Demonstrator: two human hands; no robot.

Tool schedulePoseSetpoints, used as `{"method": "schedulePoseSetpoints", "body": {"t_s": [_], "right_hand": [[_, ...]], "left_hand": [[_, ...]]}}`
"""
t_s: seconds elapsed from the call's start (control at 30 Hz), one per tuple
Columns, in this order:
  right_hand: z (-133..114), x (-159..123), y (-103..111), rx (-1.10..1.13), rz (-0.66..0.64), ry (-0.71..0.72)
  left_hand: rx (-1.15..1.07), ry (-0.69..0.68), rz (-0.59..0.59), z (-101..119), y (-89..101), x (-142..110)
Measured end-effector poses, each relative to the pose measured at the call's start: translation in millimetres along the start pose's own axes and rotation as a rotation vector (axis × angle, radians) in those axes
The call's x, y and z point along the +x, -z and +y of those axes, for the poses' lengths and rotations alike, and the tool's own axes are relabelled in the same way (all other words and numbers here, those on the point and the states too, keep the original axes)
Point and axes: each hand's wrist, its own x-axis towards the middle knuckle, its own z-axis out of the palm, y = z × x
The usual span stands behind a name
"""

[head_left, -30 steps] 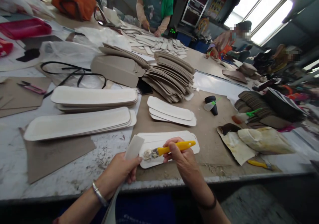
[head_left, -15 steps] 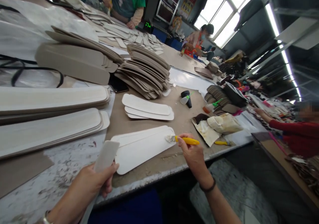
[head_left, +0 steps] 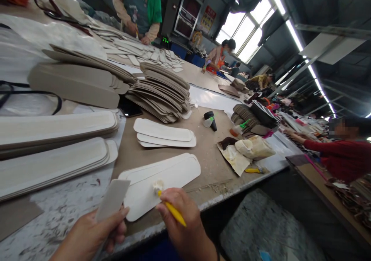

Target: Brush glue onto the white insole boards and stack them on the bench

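A yellow-handled brush (head_left: pixel 174 211) is gripped in my right hand (head_left: pixel 185 218), its pale bristles against the middle of the top white panel (head_left: pixel 176 174). This long, round-cornered panel lies fanned over one or two others near the table's front edge. My left hand (head_left: pixel 101 226) holds a narrow pale strip (head_left: pixel 113 199) upright between thumb and fingers. The strip is beside the panel's near left end, and the thumb tip is close to that edge. Behind lies a smaller group of white panels (head_left: pixel 164 133).
Stacks of long panels (head_left: pixel 55 160) stand at left, with a tall grey-brown stack (head_left: pixel 162 92) behind. On the right are a stained pouch-like bundle (head_left: pixel 255 149), another yellow brush (head_left: pixel 253 170) and a small green-tipped bottle (head_left: pixel 208 121). Co-workers stand across the table and at right.
My right hand has moved the brush left and nearer, from the panel's far right end to its middle. My left hand keeps the strip. The whole view has shifted slightly.
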Motion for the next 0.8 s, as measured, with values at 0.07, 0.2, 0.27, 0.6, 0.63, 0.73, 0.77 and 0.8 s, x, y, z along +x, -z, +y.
{"method": "schedulePoseSetpoints", "body": {"t_s": [0.07,0.2,0.27,0.6,0.63,0.73,0.77,0.8], "right_hand": [[-12,2,-8,0.190,0.039,-0.078],[-12,8,-6,0.344,0.039,-0.330],[-5,11,0,0.266,0.062,-0.328],[13,7,3,0.155,0.056,-0.358],[21,7,9,0.080,0.094,-0.349],[42,10,34,-0.112,0.183,-0.321],[45,12,42,-0.149,0.194,-0.307],[46,13,48,-0.170,0.198,-0.296]], "left_hand": [[-0.062,0.016,-0.013,0,0.7,-2],[-0.147,0.011,-0.013,8,0.9,-10],[-0.165,0.017,0.001,12,0.4,-14],[-0.159,0.017,0.032,10,0.0,-15],[-0.159,0.018,0.028,10,0.4,-15],[-0.162,0.015,0.018,9,2.0,-13],[-0.164,0.011,0.013,9,2.4,-12],[-0.166,0.009,0.007,8,2.8,-11]]}}
